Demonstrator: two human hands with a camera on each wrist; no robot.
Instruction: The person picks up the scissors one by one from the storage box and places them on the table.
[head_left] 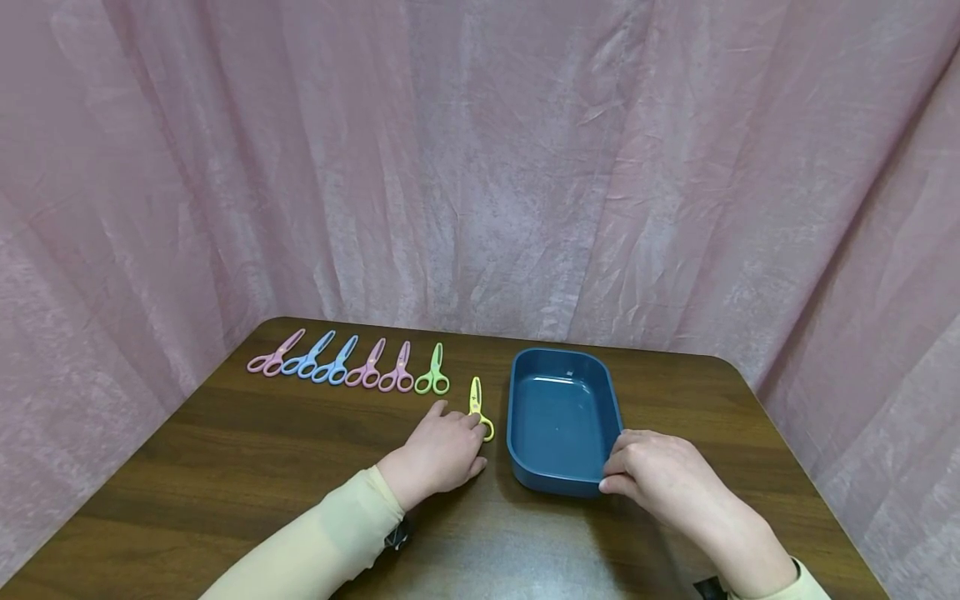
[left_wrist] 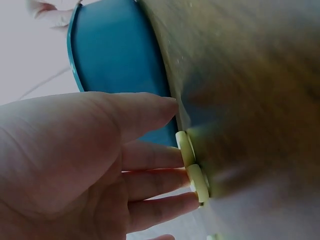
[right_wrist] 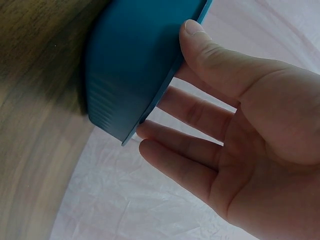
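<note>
A small pair of yellow scissors (head_left: pixel 476 395) lies on the table just left of a blue rectangular plastic tray (head_left: pixel 551 484). My left hand (head_left: pixel 442 450) reaches over the scissors from the near side, its fingertips touching the handle loops (left_wrist: pixel 199 183). In the left wrist view those fingers look nearly straight, and the thumb stands apart from the loops. At the tray's near right corner, my right hand (head_left: pixel 667 477) pinches the rim, thumb on the near side and fingers along the right edge. The tray holds nothing.
Several more scissors lie in a row at the back left: a green pair (head_left: pixel 435 373), pink pairs such as the far-left one (head_left: pixel 277 357), and blue pairs such as one near the middle (head_left: pixel 339 365). A pink curtain (head_left: pixel 517 167) hangs behind the brown wooden table (head_left: pixel 300 450).
</note>
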